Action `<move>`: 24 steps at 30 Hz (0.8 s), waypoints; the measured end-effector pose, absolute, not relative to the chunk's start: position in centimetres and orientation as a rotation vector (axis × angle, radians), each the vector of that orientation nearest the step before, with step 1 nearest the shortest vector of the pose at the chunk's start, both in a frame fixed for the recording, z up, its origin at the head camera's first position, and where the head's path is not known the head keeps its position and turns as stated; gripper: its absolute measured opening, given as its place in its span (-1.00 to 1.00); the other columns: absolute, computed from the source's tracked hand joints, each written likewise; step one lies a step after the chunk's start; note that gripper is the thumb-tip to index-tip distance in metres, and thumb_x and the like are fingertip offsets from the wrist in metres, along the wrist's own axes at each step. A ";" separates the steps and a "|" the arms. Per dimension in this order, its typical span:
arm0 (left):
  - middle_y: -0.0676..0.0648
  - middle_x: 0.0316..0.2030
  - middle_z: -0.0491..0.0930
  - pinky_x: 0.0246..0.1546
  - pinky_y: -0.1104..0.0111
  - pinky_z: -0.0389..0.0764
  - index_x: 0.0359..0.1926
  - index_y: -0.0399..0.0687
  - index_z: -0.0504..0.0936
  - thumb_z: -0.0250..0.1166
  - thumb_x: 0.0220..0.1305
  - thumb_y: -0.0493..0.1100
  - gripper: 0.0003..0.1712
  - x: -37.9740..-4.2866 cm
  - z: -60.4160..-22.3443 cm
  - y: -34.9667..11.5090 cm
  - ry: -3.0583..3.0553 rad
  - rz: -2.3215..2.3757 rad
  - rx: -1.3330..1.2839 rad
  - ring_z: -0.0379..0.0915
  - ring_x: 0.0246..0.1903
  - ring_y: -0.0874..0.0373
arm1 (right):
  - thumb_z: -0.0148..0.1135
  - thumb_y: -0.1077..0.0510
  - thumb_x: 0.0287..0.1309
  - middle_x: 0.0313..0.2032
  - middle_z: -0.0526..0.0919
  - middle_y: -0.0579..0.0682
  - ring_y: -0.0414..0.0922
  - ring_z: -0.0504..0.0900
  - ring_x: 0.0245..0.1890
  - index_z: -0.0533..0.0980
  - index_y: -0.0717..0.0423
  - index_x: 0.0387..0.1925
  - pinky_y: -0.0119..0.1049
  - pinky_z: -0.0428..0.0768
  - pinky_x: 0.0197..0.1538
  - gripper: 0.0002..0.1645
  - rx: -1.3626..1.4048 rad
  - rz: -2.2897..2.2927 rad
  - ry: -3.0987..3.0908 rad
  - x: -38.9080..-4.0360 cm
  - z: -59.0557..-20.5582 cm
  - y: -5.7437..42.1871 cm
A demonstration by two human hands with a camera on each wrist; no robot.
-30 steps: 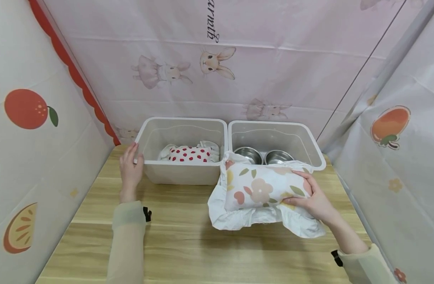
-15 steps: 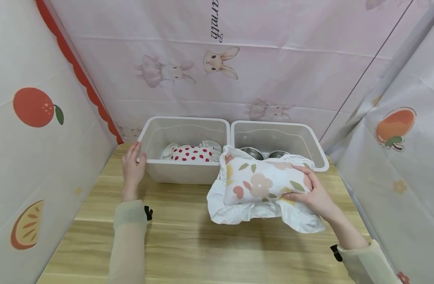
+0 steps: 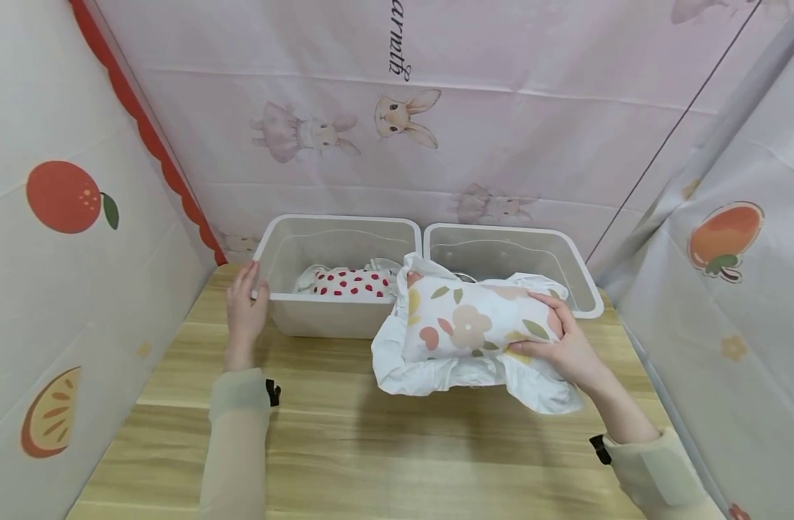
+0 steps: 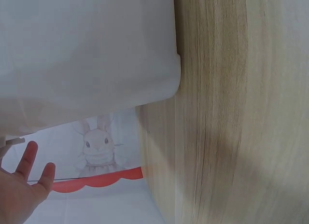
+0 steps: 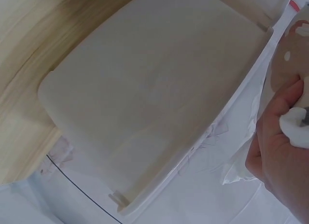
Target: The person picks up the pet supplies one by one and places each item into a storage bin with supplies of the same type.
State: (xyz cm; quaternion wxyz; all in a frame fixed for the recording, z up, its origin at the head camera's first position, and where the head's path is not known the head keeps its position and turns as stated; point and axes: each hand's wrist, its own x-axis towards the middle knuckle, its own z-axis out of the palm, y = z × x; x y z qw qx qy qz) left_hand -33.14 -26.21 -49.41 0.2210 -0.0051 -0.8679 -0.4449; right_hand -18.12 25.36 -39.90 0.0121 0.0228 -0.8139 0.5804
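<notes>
My right hand [image 3: 569,350] holds a small floral pillow [image 3: 468,321] with a white ruffled edge by its right end, fingers over the top and thumb on the near face. The pillow is raised at the front of the right-hand bin [image 3: 585,296], overlapping its front rim. In the right wrist view, the hand [image 5: 285,147] and pillow [image 5: 287,64] are above the bin's rim. My left hand [image 3: 244,307] is at the front left corner of the left-hand bin [image 3: 332,318]. Its fingers [image 4: 47,175] look straight in the left wrist view. A strawberry-print pillow [image 3: 351,282] lies inside that bin.
Both bins stand side by side at the back of the wooden table [image 3: 319,440], against a pink rabbit-print backdrop [image 3: 533,144]. A sliver of a metal bowl [image 3: 465,276] shows behind the floral pillow. Fruit-print curtains [image 3: 137,289] hang at both sides.
The floral pillow, held in my right hand, has risen slightly and moved a little left, and now hides most of the metal bowls. My left hand stays at the bin's corner.
</notes>
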 end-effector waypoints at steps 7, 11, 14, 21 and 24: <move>-0.12 0.45 0.17 0.33 -0.17 0.09 0.44 -0.14 0.26 0.00 0.44 -0.11 -0.41 -33.2 -49.6 -26.2 -2.405 -1.255 -0.001 0.03 0.37 -0.21 | 0.56 0.27 -0.13 0.23 0.31 -0.01 -0.15 0.37 0.07 0.21 -0.16 0.39 -0.47 0.40 0.02 0.07 0.063 1.797 -2.562 -18.8 -39.6 25.0; -0.12 0.45 0.17 0.33 -0.17 0.09 0.44 -0.14 0.27 0.01 0.44 -0.12 -0.41 -33.3 -49.7 -26.2 -2.402 -1.257 -0.003 0.03 0.38 -0.21 | 0.56 0.27 -0.14 0.23 0.32 -0.01 -0.14 0.37 0.08 0.21 -0.17 0.39 -0.45 0.39 0.03 0.07 0.062 1.817 -2.552 -19.2 -39.6 24.8; -0.13 0.45 0.18 0.33 -0.17 0.10 0.43 -0.15 0.28 0.02 0.43 -0.12 -0.41 -33.3 -49.7 -26.3 -2.399 -1.254 -0.006 0.03 0.38 -0.22 | 0.56 0.28 -0.13 0.22 0.34 -0.02 -0.14 0.38 0.07 0.21 -0.17 0.38 -0.45 0.41 0.03 0.07 0.076 1.834 -2.538 -19.6 -39.5 24.7; -0.15 0.44 0.17 0.34 -0.17 0.08 0.43 -0.17 0.27 0.02 0.43 -0.13 -0.41 -33.2 -49.7 -26.2 -2.391 -1.268 -0.013 0.02 0.38 -0.23 | 0.58 0.20 -0.13 0.22 0.34 0.03 -0.09 0.39 0.06 0.19 -0.18 0.39 -0.42 0.42 0.01 0.08 0.061 1.764 -2.598 -20.3 -39.2 24.2; -0.14 0.45 0.16 0.35 -0.16 0.06 0.44 -0.16 0.26 0.01 0.44 -0.12 -0.41 -33.3 -49.7 -26.3 -2.393 -1.269 -0.016 0.01 0.39 -0.21 | 0.59 0.19 -0.14 0.22 0.34 0.05 -0.08 0.38 0.07 0.20 -0.18 0.39 -0.40 0.43 0.01 0.08 0.057 1.780 -2.600 -20.6 -39.1 23.9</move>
